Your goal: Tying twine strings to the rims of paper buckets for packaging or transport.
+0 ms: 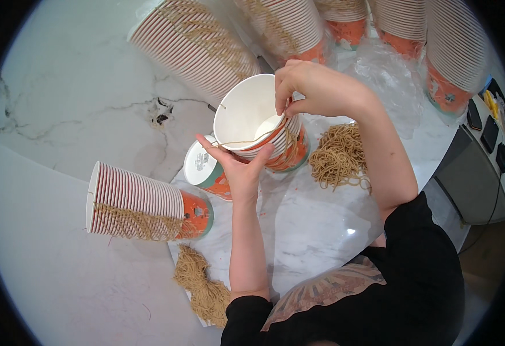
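A short stack of paper cups (pixel 242 109) with white insides and orange-green printed sides is tilted toward me. My left hand (pixel 243 172) cups it from the near left, thumb and index finger spread along the side, the other fingers hidden. A thin tan string (pixel 246 142) runs from my left index finger across the front of the rim. My right hand (pixel 310 86) pinches at the right side of the rim, where the string ends between thumb and fingers. More tan string hangs on the stack's right side. Behind my left hand, a single cup (pixel 201 164) lies tipped, base showing.
A cup stack with strings (pixel 143 199) lies at left. Longer stacks (pixel 189 46) lean at the back, some in clear plastic (pixel 388 72). Tan string bundles (pixel 340 155) lie right of the cups and near my left elbow (pixel 200 285). Phones (pixel 488 135) rest at far right.
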`<control>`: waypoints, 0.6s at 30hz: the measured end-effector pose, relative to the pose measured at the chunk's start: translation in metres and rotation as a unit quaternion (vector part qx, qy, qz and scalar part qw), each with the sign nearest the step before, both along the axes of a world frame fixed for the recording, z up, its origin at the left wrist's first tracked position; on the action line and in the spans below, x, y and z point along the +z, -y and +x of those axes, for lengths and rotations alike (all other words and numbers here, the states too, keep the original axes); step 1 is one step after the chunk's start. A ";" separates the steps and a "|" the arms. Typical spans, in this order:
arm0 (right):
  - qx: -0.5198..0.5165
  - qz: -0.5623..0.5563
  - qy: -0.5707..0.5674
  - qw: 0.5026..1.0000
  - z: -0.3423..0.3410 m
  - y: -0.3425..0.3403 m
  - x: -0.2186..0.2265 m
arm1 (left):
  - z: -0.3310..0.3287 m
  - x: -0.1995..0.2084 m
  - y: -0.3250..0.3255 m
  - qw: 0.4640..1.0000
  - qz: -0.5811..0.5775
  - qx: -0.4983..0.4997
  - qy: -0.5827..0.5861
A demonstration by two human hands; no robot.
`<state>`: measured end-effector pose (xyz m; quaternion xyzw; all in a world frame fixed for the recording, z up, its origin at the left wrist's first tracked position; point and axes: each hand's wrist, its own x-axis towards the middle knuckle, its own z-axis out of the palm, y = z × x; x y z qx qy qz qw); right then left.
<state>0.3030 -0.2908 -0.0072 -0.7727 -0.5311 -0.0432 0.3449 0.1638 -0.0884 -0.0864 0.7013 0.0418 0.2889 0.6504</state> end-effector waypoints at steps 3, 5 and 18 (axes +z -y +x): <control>0.013 0.020 0.013 1.000 -0.002 0.001 -0.001 | 0.001 0.002 0.005 1.000 -0.007 0.003 -0.007; 0.011 0.031 0.018 0.999 -0.007 -0.001 0.000 | 0.002 0.000 0.003 1.000 -0.011 0.003 -0.010; 0.008 0.032 0.011 0.999 -0.009 0.003 0.005 | 0.002 -0.002 0.003 1.000 -0.010 -0.022 0.004</control>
